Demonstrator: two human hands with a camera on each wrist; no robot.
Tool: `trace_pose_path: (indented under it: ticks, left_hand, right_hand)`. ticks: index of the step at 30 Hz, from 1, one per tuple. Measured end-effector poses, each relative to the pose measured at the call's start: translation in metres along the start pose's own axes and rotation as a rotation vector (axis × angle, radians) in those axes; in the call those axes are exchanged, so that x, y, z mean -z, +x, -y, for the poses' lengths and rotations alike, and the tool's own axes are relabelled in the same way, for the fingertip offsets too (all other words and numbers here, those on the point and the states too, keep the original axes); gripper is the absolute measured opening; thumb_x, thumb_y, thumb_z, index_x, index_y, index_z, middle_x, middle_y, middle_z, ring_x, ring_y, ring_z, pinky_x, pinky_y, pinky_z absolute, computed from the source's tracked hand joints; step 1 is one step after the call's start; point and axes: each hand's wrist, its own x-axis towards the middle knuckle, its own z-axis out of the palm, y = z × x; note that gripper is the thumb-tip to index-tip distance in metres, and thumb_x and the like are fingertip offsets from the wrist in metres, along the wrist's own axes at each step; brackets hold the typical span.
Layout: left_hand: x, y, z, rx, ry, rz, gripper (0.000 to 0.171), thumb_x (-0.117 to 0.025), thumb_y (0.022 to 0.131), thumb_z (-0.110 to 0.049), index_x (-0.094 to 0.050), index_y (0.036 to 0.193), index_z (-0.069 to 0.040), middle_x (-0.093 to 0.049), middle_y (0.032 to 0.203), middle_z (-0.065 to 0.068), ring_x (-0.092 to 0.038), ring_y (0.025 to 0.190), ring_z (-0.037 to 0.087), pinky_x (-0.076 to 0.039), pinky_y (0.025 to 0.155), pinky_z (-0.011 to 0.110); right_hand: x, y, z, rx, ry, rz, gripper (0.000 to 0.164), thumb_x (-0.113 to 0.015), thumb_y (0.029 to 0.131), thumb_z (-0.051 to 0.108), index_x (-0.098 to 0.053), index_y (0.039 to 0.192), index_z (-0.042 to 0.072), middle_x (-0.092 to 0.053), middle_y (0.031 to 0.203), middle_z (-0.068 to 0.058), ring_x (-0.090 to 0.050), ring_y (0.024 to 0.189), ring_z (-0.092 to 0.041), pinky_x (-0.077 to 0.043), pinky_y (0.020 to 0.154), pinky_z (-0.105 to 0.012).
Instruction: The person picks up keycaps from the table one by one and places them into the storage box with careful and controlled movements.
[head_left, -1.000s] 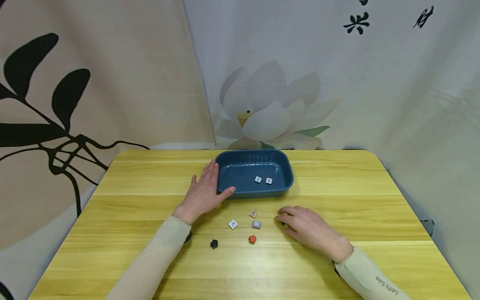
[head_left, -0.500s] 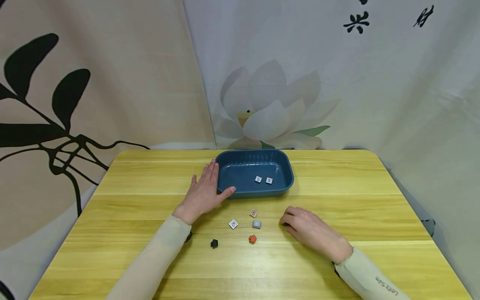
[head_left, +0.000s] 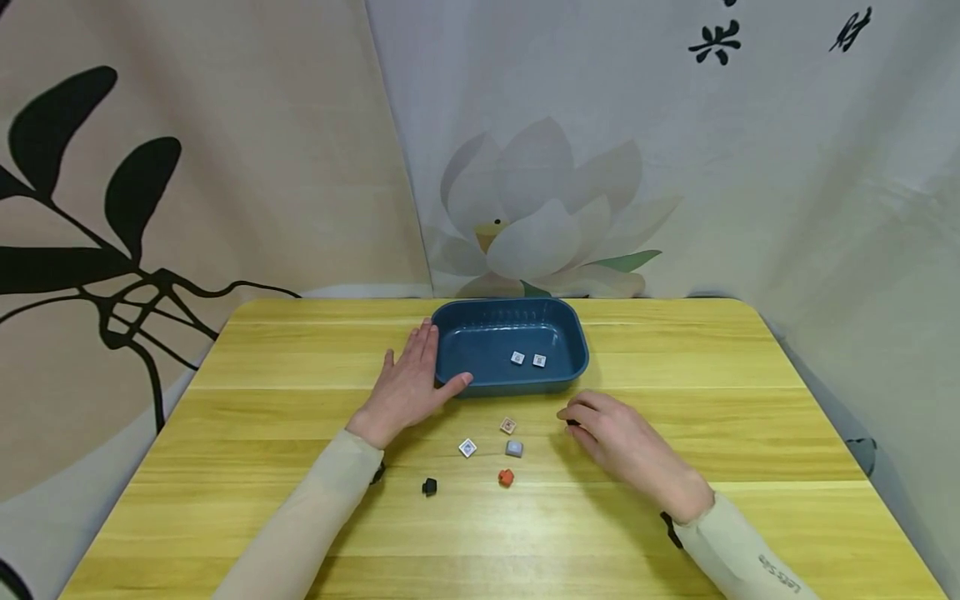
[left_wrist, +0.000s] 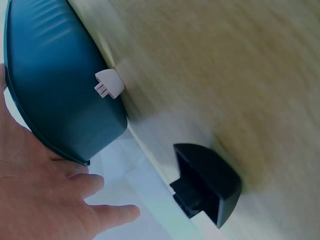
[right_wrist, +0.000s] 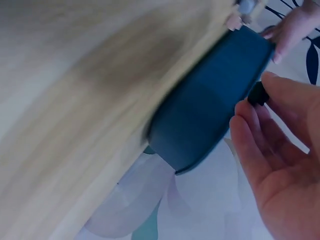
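My left hand (head_left: 405,387) lies with straight fingers along the left side of a dark blue tray (head_left: 517,389), thumb at its front corner. Between thumb and fingertips, my right hand (head_left: 626,446) pinches a small black keycap (right_wrist: 258,94), held up off the table, right of and in front of the tray. Two white keycaps (head_left: 517,358) lie inside the tray. On the wood in front are a white keycap (head_left: 467,448), a pale keycap (head_left: 508,426), a grey keycap (head_left: 513,448), an orange keycap (head_left: 506,478) and a second black keycap (head_left: 430,487), its hollow underside showing in the left wrist view.
The wooden table (head_left: 750,375) reaches back to a printed cloth backdrop (head_left: 300,150) with leaf and lotus patterns. Near the table's back edge stands the tray. The loose keycaps sit between my two forearms.
My right hand has lifted off the table and shifted slightly toward the tray, with the black keycap between its fingers. My left hand and the loose keycaps have stayed put.
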Motion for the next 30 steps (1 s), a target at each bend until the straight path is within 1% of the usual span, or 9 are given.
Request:
trace_pose_path:
  ticks: [3, 9, 16, 24, 26, 30]
  left_hand:
    - [-0.001, 0.0, 0.001, -0.003, -0.001, -0.005, 0.111, -0.043, 0.095, -0.079, -0.009, 0.165, 0.001, -0.004, 0.173, 0.016, -0.009, 0.159, 0.035, -0.015, 0.119, 0.07]
    - [-0.003, 0.001, 0.003, -0.004, -0.001, -0.013, 0.111, -0.043, 0.095, -0.079, -0.01, 0.165, 0.001, -0.004, 0.173, 0.016, -0.01, 0.159, 0.035, -0.015, 0.119, 0.07]
    - [-0.003, 0.002, 0.002, 0.0, -0.003, -0.012, 0.111, -0.041, 0.095, -0.08, -0.009, 0.165, 0.0, -0.004, 0.173, 0.015, -0.009, 0.159, 0.033, -0.014, 0.12, 0.069]
    - [-0.002, 0.002, 0.002, -0.004, -0.005, -0.004, 0.111, -0.041, 0.095, -0.08, -0.009, 0.165, -0.001, -0.003, 0.173, 0.014, -0.008, 0.159, 0.033, -0.014, 0.12, 0.069]
    - [-0.002, 0.002, 0.002, -0.003, -0.007, -0.003, 0.111, -0.041, 0.095, -0.08, -0.008, 0.165, -0.001, -0.002, 0.173, 0.013, -0.007, 0.159, 0.032, -0.014, 0.12, 0.069]
    - [-0.003, 0.001, 0.002, -0.003, -0.004, -0.007, 0.111, -0.041, 0.095, -0.08, -0.009, 0.165, -0.001, -0.003, 0.173, 0.014, -0.008, 0.159, 0.032, -0.014, 0.12, 0.069]
  right_hand:
    - [0.003, 0.005, 0.0, -0.005, 0.002, -0.042, 0.02, -0.084, 0.086, 0.002, -0.077, 0.104, 0.006, -0.07, 0.104, -0.003, -0.069, 0.091, -0.017, -0.06, 0.081, -0.034]
    - [0.009, 0.014, -0.001, -0.074, 0.027, -0.114, 0.018, -0.084, 0.087, 0.008, -0.078, 0.104, 0.009, -0.07, 0.101, 0.0, -0.067, 0.086, -0.013, -0.06, 0.076, -0.033]
    - [0.013, 0.027, -0.006, -0.075, 0.074, -0.188, 0.017, -0.083, 0.089, 0.01, -0.078, 0.105, 0.007, -0.071, 0.1, -0.001, -0.068, 0.084, -0.013, -0.059, 0.071, -0.031]
    - [0.01, 0.044, -0.011, -0.122, 0.102, -0.192, 0.017, -0.079, 0.093, 0.014, -0.078, 0.109, 0.009, -0.07, 0.099, 0.0, -0.063, 0.076, -0.009, -0.053, 0.064, -0.028]
    - [0.008, 0.049, -0.011, -0.125, 0.111, -0.195, 0.017, -0.078, 0.094, 0.017, -0.078, 0.109, 0.009, -0.069, 0.099, 0.0, -0.061, 0.075, -0.009, -0.051, 0.062, -0.027]
    - [0.003, 0.061, -0.013, -0.123, 0.134, -0.205, 0.016, -0.077, 0.095, 0.017, -0.079, 0.109, 0.009, -0.069, 0.099, -0.001, -0.061, 0.076, -0.011, -0.052, 0.063, -0.027]
